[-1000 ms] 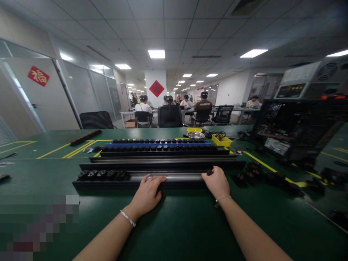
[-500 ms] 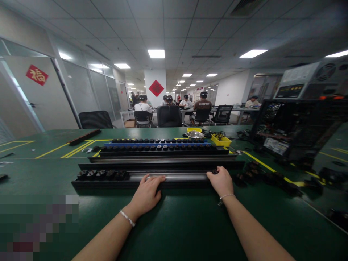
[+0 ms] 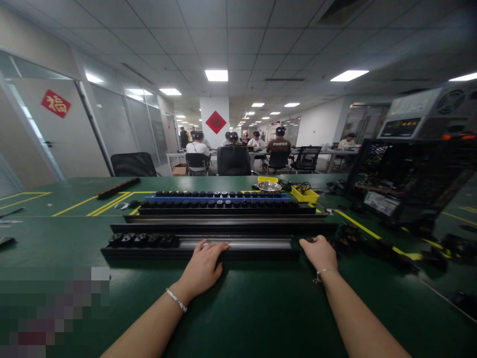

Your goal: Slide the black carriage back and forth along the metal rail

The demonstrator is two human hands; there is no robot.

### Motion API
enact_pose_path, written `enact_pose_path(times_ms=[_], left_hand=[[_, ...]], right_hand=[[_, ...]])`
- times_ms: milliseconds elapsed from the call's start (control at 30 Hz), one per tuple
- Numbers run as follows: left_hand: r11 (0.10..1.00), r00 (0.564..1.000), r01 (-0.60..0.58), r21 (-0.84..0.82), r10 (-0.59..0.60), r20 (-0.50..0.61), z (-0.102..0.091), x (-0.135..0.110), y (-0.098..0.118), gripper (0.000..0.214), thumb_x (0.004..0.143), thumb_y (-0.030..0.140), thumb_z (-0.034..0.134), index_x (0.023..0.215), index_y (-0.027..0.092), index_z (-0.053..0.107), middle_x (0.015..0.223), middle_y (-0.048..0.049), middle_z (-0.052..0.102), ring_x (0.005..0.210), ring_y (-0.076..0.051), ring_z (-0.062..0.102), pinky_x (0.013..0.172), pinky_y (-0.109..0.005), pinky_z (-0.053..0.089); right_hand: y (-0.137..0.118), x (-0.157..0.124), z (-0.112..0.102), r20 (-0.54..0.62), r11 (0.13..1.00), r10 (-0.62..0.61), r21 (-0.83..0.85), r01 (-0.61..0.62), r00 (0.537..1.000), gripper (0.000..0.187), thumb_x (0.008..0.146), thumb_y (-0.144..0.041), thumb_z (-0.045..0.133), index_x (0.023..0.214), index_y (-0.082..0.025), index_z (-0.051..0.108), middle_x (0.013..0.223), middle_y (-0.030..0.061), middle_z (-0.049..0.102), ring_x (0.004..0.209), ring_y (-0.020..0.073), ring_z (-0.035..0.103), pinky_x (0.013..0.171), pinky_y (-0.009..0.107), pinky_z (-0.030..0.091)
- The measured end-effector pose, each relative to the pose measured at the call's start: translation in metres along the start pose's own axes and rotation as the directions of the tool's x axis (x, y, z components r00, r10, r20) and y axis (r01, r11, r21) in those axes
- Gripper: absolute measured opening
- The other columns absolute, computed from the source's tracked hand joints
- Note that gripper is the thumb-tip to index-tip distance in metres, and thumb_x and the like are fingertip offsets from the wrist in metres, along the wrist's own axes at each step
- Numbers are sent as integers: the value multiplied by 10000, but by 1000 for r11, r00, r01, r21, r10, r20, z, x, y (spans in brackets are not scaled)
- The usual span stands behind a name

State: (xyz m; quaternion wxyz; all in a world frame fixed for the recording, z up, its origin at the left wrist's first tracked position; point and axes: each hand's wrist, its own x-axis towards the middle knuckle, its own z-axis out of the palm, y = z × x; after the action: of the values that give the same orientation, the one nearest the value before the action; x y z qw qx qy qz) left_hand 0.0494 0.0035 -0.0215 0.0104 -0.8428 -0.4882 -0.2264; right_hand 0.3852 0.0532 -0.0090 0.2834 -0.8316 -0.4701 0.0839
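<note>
A long black channel (image 3: 253, 254) with a shiny metal inside lies across the green table in front of me. Several black socket-like modules (image 3: 141, 239) sit in its left end. My left hand (image 3: 204, 263) grips the channel near its middle, fingers over the inside and thumb by the front wall. Just beyond the channel's right end, my right hand (image 3: 321, 252) is closed in a pinch. A small dark piece shows at its fingertips, mostly hidden by the hand; its kind cannot be made out.
Behind lie more black rails (image 3: 223, 228) and a blue strip (image 3: 216, 199) among rows of modules. Loose black parts (image 3: 348, 236) are heaped at right, near an open computer case (image 3: 402, 174). A metal bowl (image 3: 270, 186) and a yellow bin (image 3: 304, 194) stand farther back. People sit beyond.
My right hand has moved right, from over the channel's right end to just past it. The left hand stays on the channel. The view has shifted slightly.
</note>
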Motion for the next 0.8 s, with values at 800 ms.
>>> enact_pose_path(times_ms=[800], left_hand=[[1000, 992, -21, 20, 24, -126, -5, 0, -5, 301, 813, 170, 453, 1088, 236, 555, 1074, -19, 644, 1034, -175, 554, 1022, -411, 347]], right_hand=[[17, 3, 3, -370, 964, -264, -127, 233, 891, 457, 727, -294, 434, 1113, -98, 580, 1170, 204, 543, 1077, 347, 498, 863, 492, 426]])
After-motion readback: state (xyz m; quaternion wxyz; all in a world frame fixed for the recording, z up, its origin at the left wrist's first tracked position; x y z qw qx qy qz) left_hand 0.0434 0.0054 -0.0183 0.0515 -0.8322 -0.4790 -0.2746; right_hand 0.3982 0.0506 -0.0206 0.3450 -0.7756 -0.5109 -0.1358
